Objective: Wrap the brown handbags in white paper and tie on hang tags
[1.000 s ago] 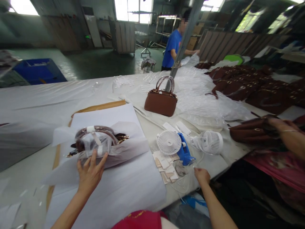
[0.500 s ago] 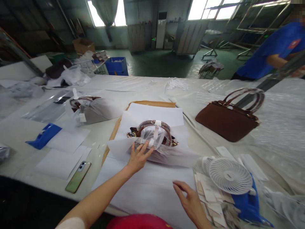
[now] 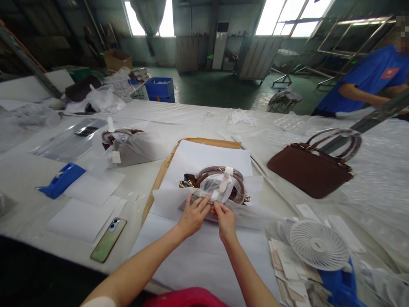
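In front of me a brown handbag (image 3: 204, 179) lies wrapped in thin white tissue paper (image 3: 191, 198), its brown handles standing up and gold-coloured hardware showing at both ends. A white strip (image 3: 224, 182) hangs from the top of the handles. My left hand (image 3: 193, 216) rests with fingers spread on the paper along the bag's near side. Just to its right, my right hand (image 3: 226, 219) has thumb and fingers pinched together at the paper; whatever is between the fingertips is too small to make out. Under the bag are white sheets (image 3: 211, 153) over brown paper (image 3: 159, 175).
To the right sit an unwrapped brown handbag (image 3: 309, 170), a white fan (image 3: 319, 245) and a stack of cards (image 3: 287, 264). On the left are another wrapped bag (image 3: 131, 149), a blue tape dispenser (image 3: 60, 181) and a phone (image 3: 108, 239). A co-worker (image 3: 361, 81) stands beyond the table.
My right hand has moved up and left from above the white sheets to the wrapped bag, its fingers now pinched. My left hand stays on the paper. The whole view has shifted slightly.
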`<state>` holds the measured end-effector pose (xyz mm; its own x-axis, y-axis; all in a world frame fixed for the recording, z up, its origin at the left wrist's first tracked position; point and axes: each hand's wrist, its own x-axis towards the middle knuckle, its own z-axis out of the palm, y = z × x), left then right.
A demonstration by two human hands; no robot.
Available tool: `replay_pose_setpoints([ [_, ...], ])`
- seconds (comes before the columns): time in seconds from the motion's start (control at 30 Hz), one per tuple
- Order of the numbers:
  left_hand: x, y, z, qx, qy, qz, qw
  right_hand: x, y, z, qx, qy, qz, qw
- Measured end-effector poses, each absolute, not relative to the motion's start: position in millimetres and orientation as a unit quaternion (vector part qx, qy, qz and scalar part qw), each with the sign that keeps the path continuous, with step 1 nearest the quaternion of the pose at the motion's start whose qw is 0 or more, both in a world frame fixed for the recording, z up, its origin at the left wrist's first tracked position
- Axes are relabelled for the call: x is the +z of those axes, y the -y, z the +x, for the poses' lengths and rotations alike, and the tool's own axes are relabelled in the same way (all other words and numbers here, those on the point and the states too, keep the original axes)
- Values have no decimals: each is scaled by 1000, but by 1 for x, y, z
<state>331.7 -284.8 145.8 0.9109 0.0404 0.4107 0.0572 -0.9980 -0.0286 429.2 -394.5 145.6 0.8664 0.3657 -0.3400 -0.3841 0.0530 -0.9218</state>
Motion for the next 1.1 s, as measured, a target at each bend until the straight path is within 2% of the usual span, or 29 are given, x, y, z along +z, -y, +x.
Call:
replay_pose_setpoints([
  [0.27,190,282,353,-226,-2,-974,30,142,384,429,241,-32,-620,746],
  [0.53,167,267,370,-215,-8,-976,14,142,388,414,253,-56,-583,770],
  [0.73,165,283,366,-229,20,-972,-39,136,386,396,210,-84,-570,790],
  [1.1,145,285,374,-249,31,-966,-57,96,395,408,120,-83,-669,729],
])
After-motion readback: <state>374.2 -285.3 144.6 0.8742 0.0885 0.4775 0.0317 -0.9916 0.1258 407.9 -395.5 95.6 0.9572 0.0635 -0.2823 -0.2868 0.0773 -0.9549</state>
